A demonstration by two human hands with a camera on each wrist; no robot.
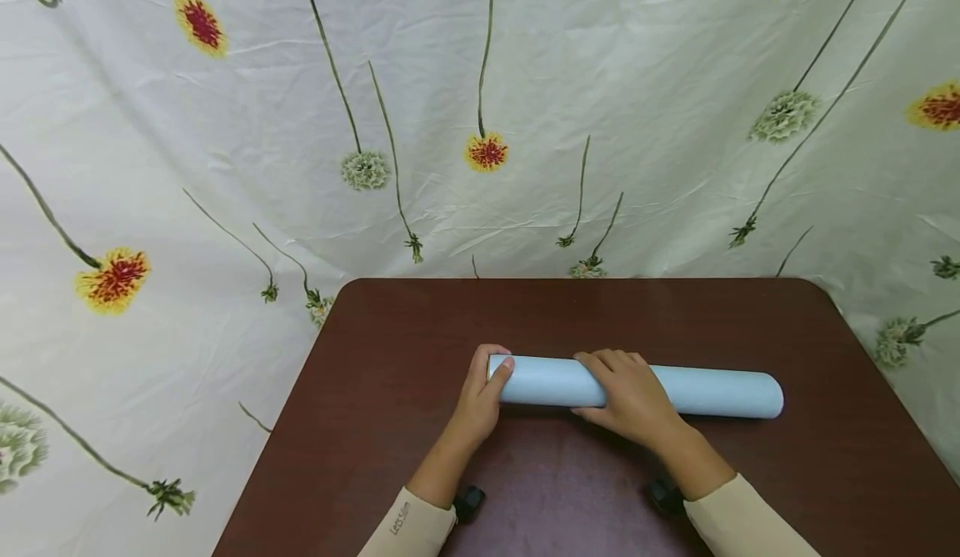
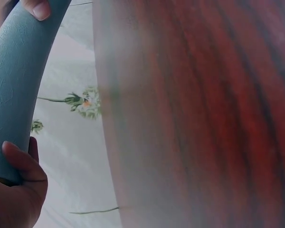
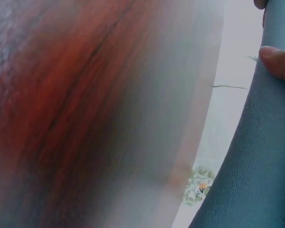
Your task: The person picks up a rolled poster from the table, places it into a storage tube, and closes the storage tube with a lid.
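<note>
A light-blue roll (image 1: pixel 720 392), long and cylindrical, lies crosswise over the brown table. My left hand (image 1: pixel 478 398) grips its left end, the thumb on the near side and fingers behind. Curled over the roll left of its middle is my right hand (image 1: pixel 630 394), fingers across the top and thumb along the lower near side. In the left wrist view the roll (image 2: pixel 16 90) shows a finely creased surface, with the left hand (image 2: pixel 26 190) around its end. The right wrist view has the roll (image 3: pixel 261 142) at its right edge, with a thumb (image 3: pixel 278 62) pressed on it.
The dark brown table (image 1: pixel 390 332) has rounded far corners. Behind and beside it hangs a white cloth (image 1: pixel 247 123) printed with flowers. A small black device (image 1: pixel 469 503) sits at the left wrist, another (image 1: pixel 664 494) at the right.
</note>
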